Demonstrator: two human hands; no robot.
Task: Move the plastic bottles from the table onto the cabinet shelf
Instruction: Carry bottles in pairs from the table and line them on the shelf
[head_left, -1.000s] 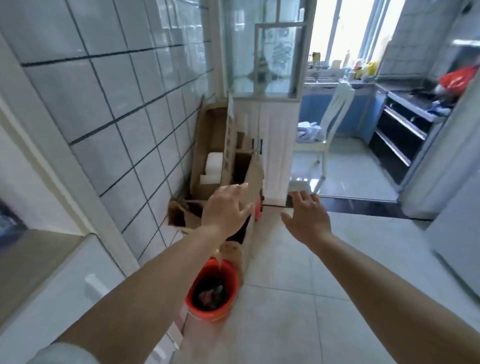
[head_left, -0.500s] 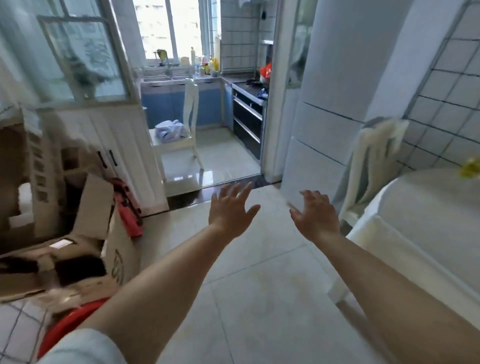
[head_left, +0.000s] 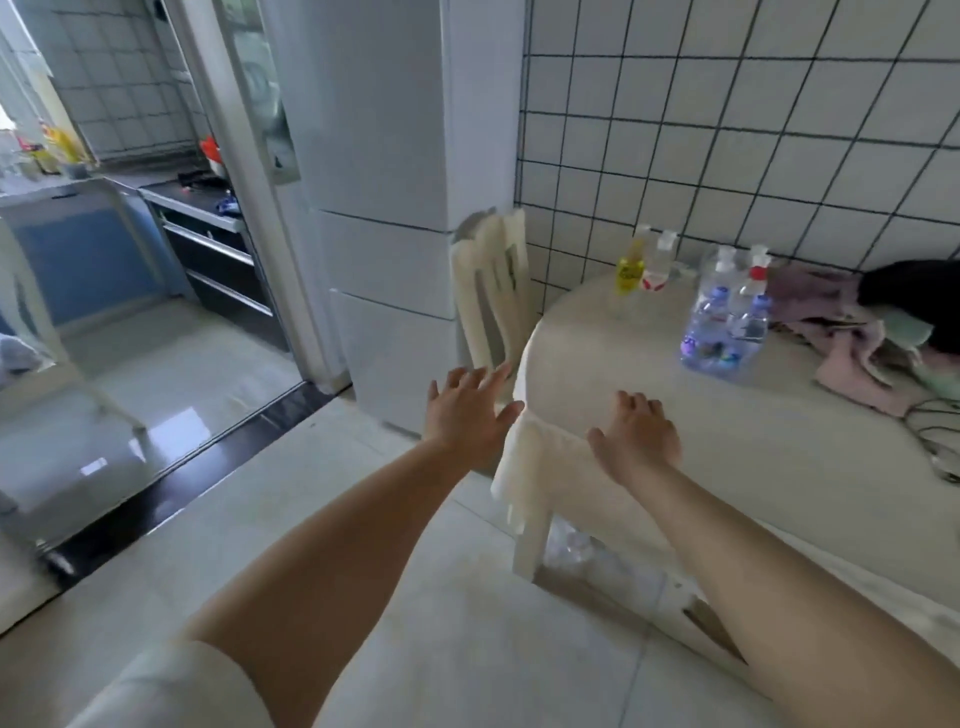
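Bottles (head_left: 730, 317) stand on the desk (head_left: 779, 415) by the tiled wall. We see our left hand (head_left: 465, 410) and right hand (head_left: 636, 436) both spread, holding nothing.

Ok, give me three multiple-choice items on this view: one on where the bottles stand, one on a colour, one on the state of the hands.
1. Where do the plastic bottles stand?
A. on the floor
B. on the table near the tiled wall
C. on the white chair

2. What colour is the label of the leftmost bottle?
A. yellow
B. blue
C. black

3. What do the hands hold?
A. one bottle each
B. a cloth
C. nothing

Key: 1 B, the bottles sit at the table's far side, by the tiles. 2 A, that bottle's label is yellow. 3 C, the left hand and right hand are both spread and empty.
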